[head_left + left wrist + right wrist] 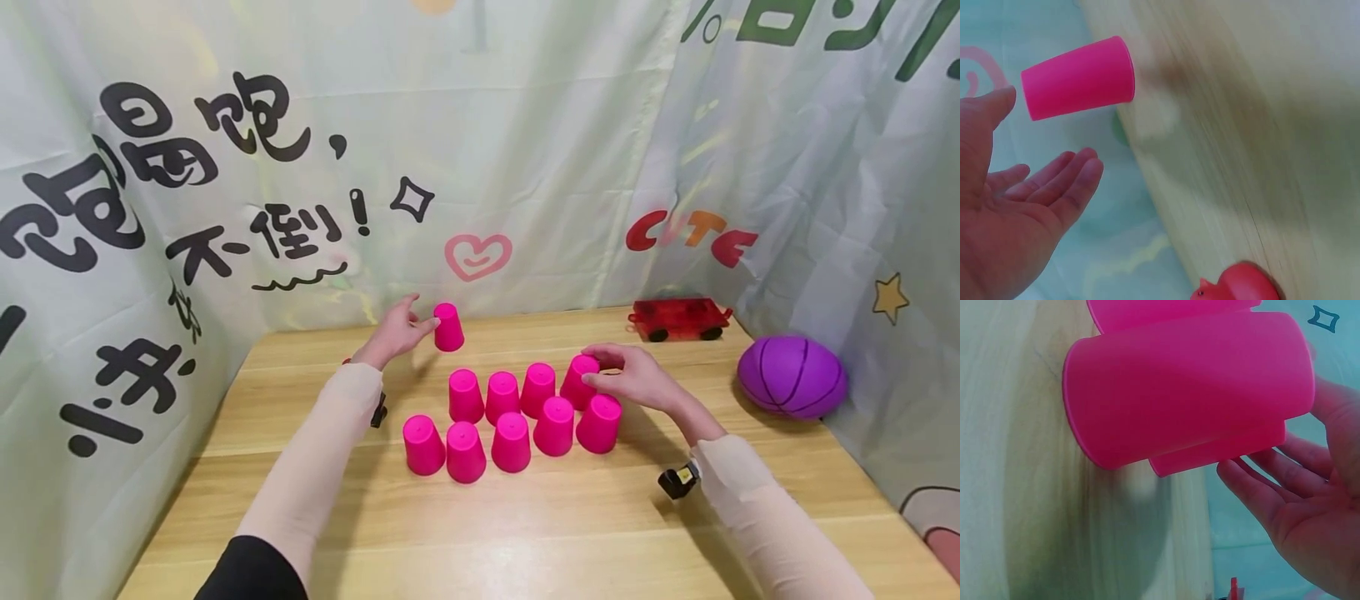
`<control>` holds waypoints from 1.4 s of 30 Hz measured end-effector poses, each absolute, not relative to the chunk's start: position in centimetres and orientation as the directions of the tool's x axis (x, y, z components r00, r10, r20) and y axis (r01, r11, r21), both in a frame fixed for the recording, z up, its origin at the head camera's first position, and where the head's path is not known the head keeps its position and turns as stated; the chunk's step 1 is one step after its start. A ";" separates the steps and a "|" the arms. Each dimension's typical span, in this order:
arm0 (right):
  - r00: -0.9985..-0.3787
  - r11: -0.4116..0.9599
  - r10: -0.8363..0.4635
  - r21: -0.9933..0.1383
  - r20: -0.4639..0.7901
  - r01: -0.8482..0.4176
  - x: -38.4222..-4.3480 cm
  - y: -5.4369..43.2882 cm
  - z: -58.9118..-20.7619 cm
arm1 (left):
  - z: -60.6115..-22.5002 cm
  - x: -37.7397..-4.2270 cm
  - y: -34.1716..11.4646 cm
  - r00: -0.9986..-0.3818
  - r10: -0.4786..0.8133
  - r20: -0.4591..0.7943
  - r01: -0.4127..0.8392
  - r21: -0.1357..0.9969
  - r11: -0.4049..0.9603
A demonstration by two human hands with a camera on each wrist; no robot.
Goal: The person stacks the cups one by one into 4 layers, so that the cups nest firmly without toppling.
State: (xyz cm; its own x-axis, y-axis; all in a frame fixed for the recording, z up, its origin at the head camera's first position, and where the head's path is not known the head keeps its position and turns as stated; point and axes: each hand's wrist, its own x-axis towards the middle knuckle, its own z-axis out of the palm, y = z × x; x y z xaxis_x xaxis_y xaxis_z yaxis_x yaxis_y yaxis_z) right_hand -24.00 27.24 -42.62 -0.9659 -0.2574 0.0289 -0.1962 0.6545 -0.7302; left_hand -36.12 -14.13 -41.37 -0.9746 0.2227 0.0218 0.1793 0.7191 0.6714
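Upside-down pink cups stand on the wooden table in two rows, a front row (512, 443) and a back row (502, 398). Behind them, a lone pink cup (448, 327) stands near the far edge. My left hand (399, 332) is beside that cup, its fingers spread, and the left wrist view shows a gap between hand and cup (1079, 78). My right hand (633, 375) holds the back row's rightmost cup (579, 383) between thumb and fingers. In the right wrist view, a nearer cup (1185, 387) partly hides the held one (1229, 445).
A red toy cart (678, 319) stands at the far right, with a purple ball (792, 377) in front of it. A small red toy animal (1244, 284) shows in the left wrist view. A printed curtain (555, 167) hangs behind the table.
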 end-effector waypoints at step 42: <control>-0.920 0.634 -0.387 -0.705 0.064 -0.316 -33.8 16.7 -36.0 | -40.0 -27.1 -13.4 -0.833 0.552 -0.017 0.421 0.626 0.656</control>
